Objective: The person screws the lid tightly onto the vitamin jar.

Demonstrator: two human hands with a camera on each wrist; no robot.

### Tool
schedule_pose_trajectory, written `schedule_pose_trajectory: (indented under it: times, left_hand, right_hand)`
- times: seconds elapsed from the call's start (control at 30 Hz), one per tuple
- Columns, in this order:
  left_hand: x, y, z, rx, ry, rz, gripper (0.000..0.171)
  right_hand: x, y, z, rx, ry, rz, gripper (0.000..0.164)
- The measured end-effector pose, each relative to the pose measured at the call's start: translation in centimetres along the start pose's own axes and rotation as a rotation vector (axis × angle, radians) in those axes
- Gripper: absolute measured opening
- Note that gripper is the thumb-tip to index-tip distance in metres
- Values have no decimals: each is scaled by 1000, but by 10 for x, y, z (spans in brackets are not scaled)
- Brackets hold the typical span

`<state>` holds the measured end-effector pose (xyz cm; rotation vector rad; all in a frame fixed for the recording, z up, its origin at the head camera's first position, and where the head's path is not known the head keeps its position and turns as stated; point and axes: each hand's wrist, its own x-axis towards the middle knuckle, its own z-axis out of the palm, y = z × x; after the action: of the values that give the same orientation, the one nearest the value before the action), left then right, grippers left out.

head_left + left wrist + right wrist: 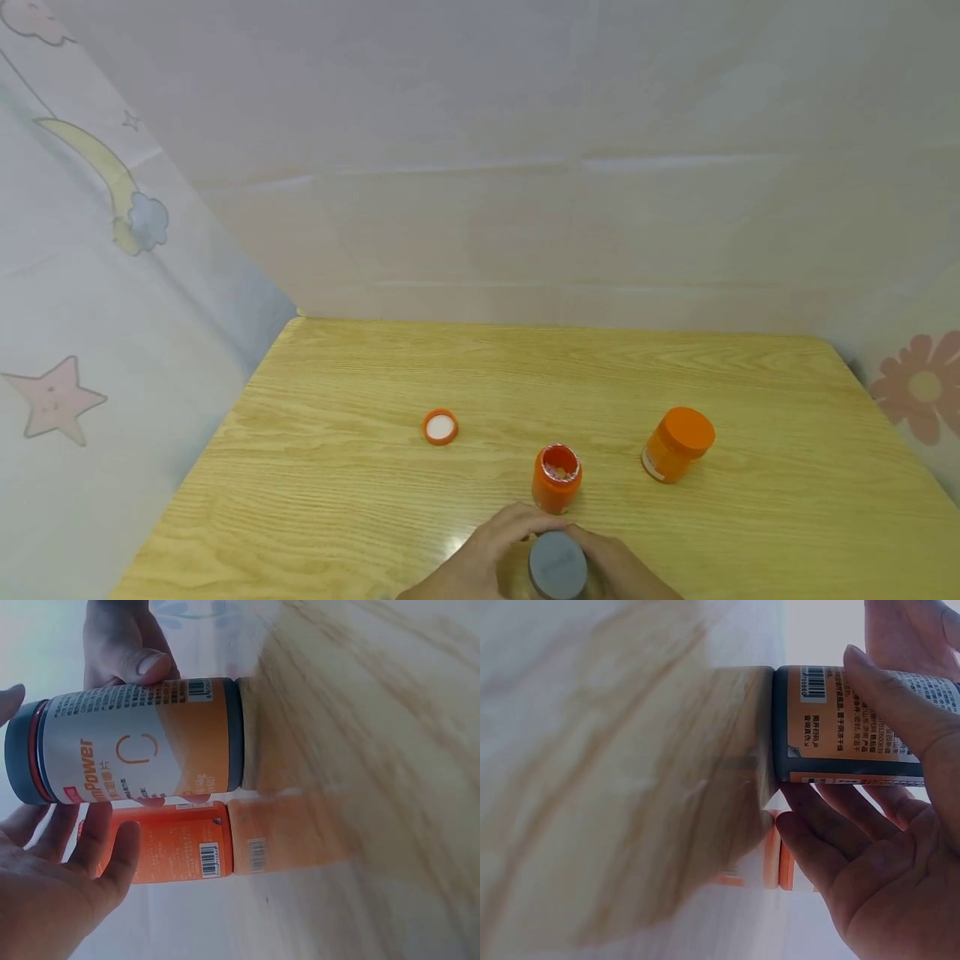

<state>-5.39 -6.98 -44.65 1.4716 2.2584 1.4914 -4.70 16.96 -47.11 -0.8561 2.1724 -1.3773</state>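
A supplement bottle with a grey lid [557, 565] stands at the table's near edge, between both hands. Its white and orange label [135, 746] faces the left wrist camera. My right hand [900, 847] grips the body, thumb across the label and fingers on the other side. My left hand [60, 862] is curled about the lid, thumb tip and first fingers right at its rim, the other fingers loosely bent off the body. Just behind stands an uncapped orange bottle [555, 492] with bits of torn seal around its mouth.
An orange screw cap [440, 427] lies with its white inside up, left of the uncapped bottle. To the right, an orange jar [677, 446] stands with its lid on. A pale curtain [450, 208] hangs behind the wooden table [337, 500].
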Motion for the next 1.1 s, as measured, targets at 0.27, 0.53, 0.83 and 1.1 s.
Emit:
schedule_pose_trajectory:
  times: [0.27,0.53,0.83,1.1]
  left_hand:
    - [-2,-3,8,34,85,-20,71]
    - [-1,-1,6,10,85,3,65]
    - [0,-1,-2,-3,-41,6,80]
    - [0,-1,4,72,44,-15,79]
  right_hand:
    - [1,2,0,55,-18,-2,51]
    - [0,2,0,54,-13,7,54]
    - [0,1,0,35,-7,-8,60]
    - [0,3,-1,16,1,-29,57]
